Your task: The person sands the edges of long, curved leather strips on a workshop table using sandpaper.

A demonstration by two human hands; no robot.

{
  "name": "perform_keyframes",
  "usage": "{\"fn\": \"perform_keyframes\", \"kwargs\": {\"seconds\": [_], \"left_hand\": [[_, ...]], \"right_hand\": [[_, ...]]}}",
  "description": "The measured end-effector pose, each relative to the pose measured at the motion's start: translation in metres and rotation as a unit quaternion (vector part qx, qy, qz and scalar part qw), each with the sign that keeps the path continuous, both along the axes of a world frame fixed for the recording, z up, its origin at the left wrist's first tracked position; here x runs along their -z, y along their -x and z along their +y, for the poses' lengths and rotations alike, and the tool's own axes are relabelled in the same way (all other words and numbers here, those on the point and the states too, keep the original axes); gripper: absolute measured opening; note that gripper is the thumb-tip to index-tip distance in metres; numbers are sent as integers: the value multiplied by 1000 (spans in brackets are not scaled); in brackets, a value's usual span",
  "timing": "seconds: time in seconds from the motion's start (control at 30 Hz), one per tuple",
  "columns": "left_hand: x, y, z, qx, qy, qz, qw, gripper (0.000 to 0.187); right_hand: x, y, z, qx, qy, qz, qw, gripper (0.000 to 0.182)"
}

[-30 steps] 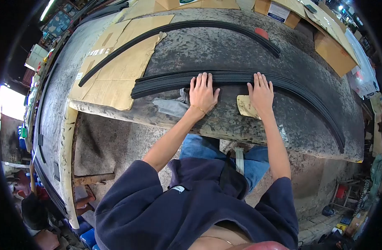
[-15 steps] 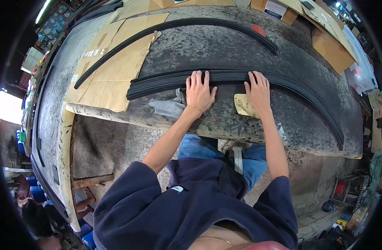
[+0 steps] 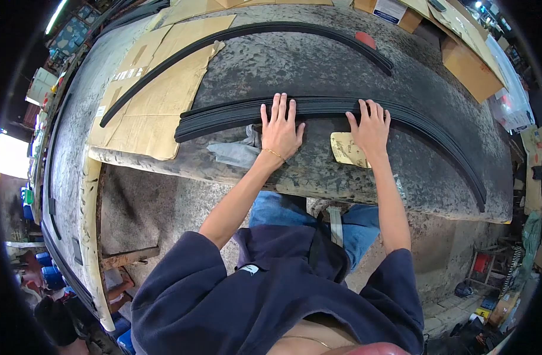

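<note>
A bundle of long black strips [image 3: 223, 119] lies across the dark table, curving down at its right end. My left hand [image 3: 279, 131] rests on the bundle left of its middle, fingers extended and apart. Farther right, my right hand [image 3: 371, 129] lies over the strips with its fingers spread. A grey cloth [image 3: 234, 152] is beside my left wrist, and a yellow paper [image 3: 346, 149] with writing sits by my right hand. Beyond the bundle, another curved black strip [image 3: 265, 27] arches over the table and a cardboard sheet.
The flat cardboard sheet [image 3: 158, 112] covers the table's left part. A red object [image 3: 365, 40] sits near the far strip's right end. Cardboard boxes [image 3: 469, 68] and plastic-wrapped items [image 3: 512, 109] stand at the right. The table's near edge [image 3: 271, 186] runs before my body.
My left hand's fingers have straightened on the bundle. My right hand has shifted slightly right, its fingers spread more. The view has moved slightly.
</note>
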State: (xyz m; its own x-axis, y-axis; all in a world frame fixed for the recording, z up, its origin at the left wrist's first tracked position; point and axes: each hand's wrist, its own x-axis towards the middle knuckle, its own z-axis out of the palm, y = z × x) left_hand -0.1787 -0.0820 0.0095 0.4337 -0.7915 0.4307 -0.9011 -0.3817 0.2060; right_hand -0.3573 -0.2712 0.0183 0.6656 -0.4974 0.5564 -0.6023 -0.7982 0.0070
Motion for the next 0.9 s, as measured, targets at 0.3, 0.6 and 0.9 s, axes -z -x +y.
{"fn": "perform_keyframes", "kwargs": {"seconds": [0.3,0.6,0.9], "left_hand": [[-5,2,3,7,23,1,1000,62],[-8,2,3,4,37,3,999,59],[-14,2,4,-3,17,19,1000,59]], "right_hand": [[-3,4,1,31,-28,14,999,57],[-9,-1,7,-17,-33,42,998,55],[-16,12,-6,29,-63,61,996,62]]}}
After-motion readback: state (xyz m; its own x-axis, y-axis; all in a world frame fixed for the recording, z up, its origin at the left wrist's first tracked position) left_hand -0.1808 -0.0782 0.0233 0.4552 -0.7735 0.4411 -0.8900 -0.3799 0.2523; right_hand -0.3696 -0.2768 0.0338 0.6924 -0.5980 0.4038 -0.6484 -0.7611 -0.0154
